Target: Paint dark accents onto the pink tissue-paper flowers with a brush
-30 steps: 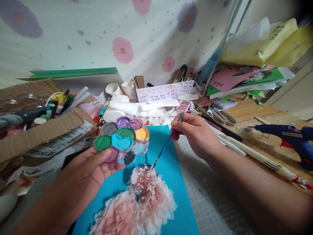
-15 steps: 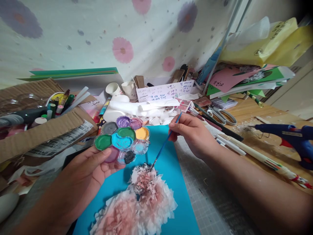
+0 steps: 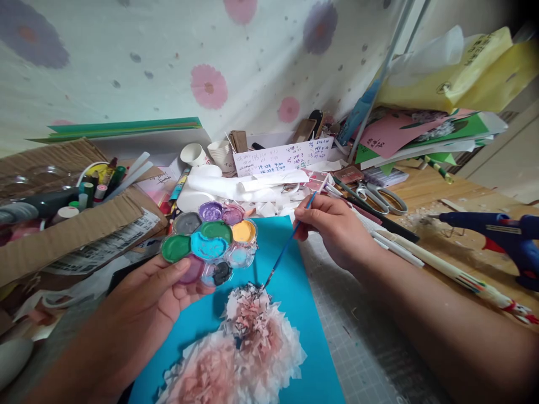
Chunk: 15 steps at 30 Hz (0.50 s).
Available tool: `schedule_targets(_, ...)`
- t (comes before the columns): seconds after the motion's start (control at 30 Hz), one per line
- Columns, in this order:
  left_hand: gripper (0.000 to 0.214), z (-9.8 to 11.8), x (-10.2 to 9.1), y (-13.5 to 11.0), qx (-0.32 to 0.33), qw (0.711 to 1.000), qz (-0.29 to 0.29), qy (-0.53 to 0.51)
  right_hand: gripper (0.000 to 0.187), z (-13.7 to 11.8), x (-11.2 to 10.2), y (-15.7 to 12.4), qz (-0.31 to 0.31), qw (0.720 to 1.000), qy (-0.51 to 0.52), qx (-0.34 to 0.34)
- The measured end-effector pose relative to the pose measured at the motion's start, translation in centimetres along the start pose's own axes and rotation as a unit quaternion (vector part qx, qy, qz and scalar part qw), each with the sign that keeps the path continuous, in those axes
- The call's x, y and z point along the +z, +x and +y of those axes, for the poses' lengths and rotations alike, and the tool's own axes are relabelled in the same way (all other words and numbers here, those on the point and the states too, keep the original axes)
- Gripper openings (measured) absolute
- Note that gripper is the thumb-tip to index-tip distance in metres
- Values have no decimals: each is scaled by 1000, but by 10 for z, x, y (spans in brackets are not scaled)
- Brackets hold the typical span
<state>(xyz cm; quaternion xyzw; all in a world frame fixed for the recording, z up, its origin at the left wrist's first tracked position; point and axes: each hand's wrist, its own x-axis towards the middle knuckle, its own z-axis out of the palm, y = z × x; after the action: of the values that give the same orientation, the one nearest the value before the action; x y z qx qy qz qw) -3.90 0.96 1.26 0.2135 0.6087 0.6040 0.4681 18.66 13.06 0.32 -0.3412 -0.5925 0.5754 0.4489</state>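
My left hand (image 3: 168, 286) grips a flower-shaped paint palette (image 3: 209, 245) by its near edge, thumb on top. Its round wells hold green, blue, purple, yellow, grey and black paint. Between the fingertips of my right hand (image 3: 324, 224) is a thin blue paintbrush (image 3: 289, 242), slanting down to the left. The brush tip meets the upper right edge of a pink and white tissue-paper flower (image 3: 246, 307) with dark-tinged petal edges. Larger pink and white tissue-paper flowers (image 3: 210, 367) lie below it. All of them rest on a blue paper sheet (image 3: 314, 331).
At left stands a cardboard box (image 3: 71, 235) of pens and bottles. Paper cups (image 3: 193, 154) and a handwritten card (image 3: 282, 156) are at the back. Scissors (image 3: 381, 197) and a blue glue gun (image 3: 497, 230) lie to the right. Under the sheet is a grey cutting mat (image 3: 362, 342).
My right hand and the paintbrush have shifted slightly right, and the tip has moved to the flower's right edge. The palette stays in my left hand, almost unmoved.
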Motion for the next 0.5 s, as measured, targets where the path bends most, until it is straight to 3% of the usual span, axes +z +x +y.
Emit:
schedule_targets(0.27,18,9,8,-7,1,999,13,42,16,-3,-1,-2,-11,1000,-17,-3)
schedule_targets(0.5,18,-3,-2,1,9,1000,10,-8,16,-3,0,-3,-23,999,-28,-2)
